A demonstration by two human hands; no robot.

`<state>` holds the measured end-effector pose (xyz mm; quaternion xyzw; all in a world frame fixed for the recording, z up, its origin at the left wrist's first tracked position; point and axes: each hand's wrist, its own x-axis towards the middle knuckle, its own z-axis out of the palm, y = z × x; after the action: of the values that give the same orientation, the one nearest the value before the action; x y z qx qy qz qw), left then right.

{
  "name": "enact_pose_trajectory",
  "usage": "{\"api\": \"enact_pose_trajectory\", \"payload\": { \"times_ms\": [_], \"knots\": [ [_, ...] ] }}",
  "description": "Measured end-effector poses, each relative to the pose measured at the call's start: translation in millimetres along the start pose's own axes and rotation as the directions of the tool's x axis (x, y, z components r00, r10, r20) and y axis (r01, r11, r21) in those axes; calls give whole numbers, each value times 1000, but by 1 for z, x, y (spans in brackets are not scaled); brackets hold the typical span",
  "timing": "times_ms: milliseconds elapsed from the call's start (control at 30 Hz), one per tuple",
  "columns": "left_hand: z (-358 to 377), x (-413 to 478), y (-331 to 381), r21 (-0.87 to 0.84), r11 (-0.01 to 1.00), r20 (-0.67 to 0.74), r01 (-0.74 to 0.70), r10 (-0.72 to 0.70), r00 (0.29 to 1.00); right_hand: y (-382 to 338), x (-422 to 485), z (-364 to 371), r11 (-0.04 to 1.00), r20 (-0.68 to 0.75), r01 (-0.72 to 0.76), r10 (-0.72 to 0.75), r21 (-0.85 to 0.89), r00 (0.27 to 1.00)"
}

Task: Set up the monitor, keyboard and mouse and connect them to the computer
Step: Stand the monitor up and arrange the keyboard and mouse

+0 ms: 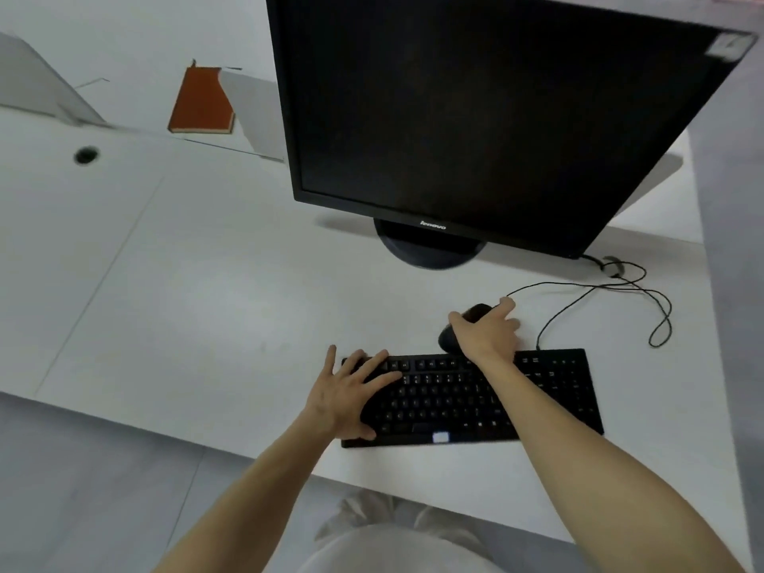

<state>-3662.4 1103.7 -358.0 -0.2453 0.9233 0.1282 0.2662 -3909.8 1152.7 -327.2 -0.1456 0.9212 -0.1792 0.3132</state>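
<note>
The mouse point(448, 340) sits on the white desk point(206, 303) just behind the keyboard point(454, 399), and the right hand point(485, 330) has hold of it. The thumb is on its left flank, the fingers are curled over the top and right side, and most of the mouse is hidden under the palm. The left hand point(349, 392) lies flat on the left end of the keyboard. Its fingers are spread and nearly straight across the keys, with the thumb down at the front edge, so it rests there rather than clenching. The keyboard lies close to the near edge of the desk, and the right forearm crosses over its middle.

Behind both stands the monitor point(475, 117), its screen dark, on a round black base point(430, 250). Thin black cables point(578, 285) loop loosely on the desk to the right of the mouse and run back towards the monitor's lower right corner. Further off to the left, an orange-red notebook point(202, 103) lies well apart from everything. A round cable hole point(86, 155) shows in the desktop at the far left.
</note>
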Motion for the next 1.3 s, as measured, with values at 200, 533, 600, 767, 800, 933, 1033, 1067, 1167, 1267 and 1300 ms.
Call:
{"api": "enact_pose_trajectory", "payload": {
  "times_ms": [200,533,600,767,800,933,1033,1067,1167,1267,1300],
  "knots": [
    [-26,-1,-63,145,982,36,119,-125,991,48,-12,-42,996,-89,85,-85,-2,992],
    [-53,56,46,44,995,-101,84,-79,992,215,-33,-51,927,-54,-240,235,-288,971],
    [-52,69,71,9,1000,-55,15,-15,998,224,-41,-40,939,-85,-267,255,-214,963],
    [-42,79,84,47,999,44,6,-8,999,214,-46,-37,976,-61,-123,114,-178,992],
    [-38,72,83,58,998,39,-9,6,999,212,-47,-35,978,-50,-92,84,-186,995],
    [-23,38,81,87,995,62,-54,49,997,197,-53,-31,978,-5,-55,55,-202,998],
    [-12,25,83,91,994,79,-66,59,995,197,-60,-27,971,28,-79,88,-224,996],
    [-12,24,83,76,995,88,-65,58,994,199,-62,-26,969,40,-94,106,-229,994],
    [-34,36,94,44,998,94,-55,50,994,206,-62,-36,966,78,-124,145,-228,986],
    [-68,63,111,15,1000,65,-3,2,998,201,-39,-59,977,78,-146,159,-153,984],
    [-78,77,119,-8,1000,54,15,-15,998,198,-25,-68,982,72,-155,164,-111,984]
  ]
}}
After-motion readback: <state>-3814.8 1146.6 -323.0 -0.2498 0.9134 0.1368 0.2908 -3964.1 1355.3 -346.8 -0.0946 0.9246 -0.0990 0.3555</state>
